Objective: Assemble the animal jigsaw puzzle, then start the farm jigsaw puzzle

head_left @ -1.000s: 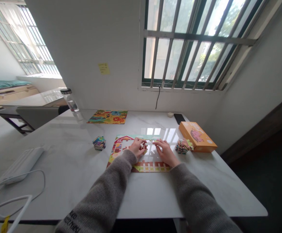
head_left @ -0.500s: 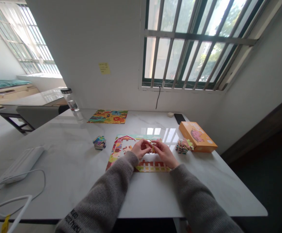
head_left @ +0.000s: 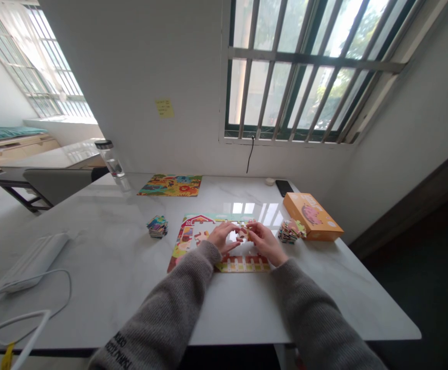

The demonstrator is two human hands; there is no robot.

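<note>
A small jigsaw puzzle piece [head_left: 241, 235] is between my hands, above the partly filled farm puzzle [head_left: 178, 249]. My right hand [head_left: 266, 242] pinches this piece at its right side. My left hand [head_left: 222, 238] is just left of it, thumb and fingers parted, apparently without a grip on the piece. Some loose-looking joined pieces [head_left: 201, 236] lie within the puzzle's pale middle, left of my left hand. The puzzle's fence strip [head_left: 243, 264] runs along the near edge below both hands. My fingers partly hide the puzzle's right side.
One stack of puzzle pieces [head_left: 157, 226] stands left of the puzzle, another stack [head_left: 290, 232] right of it beside an orange box [head_left: 312, 216]. Farther back are a colourful animal picture [head_left: 172, 185], a phone [head_left: 284, 187] and a bottle [head_left: 110, 158]. A white power strip [head_left: 35, 262] with cables lies left.
My hands have moved slightly apart. The left thumb and fingers have spread away from the piece, which now shows more clearly at my right fingertips.
</note>
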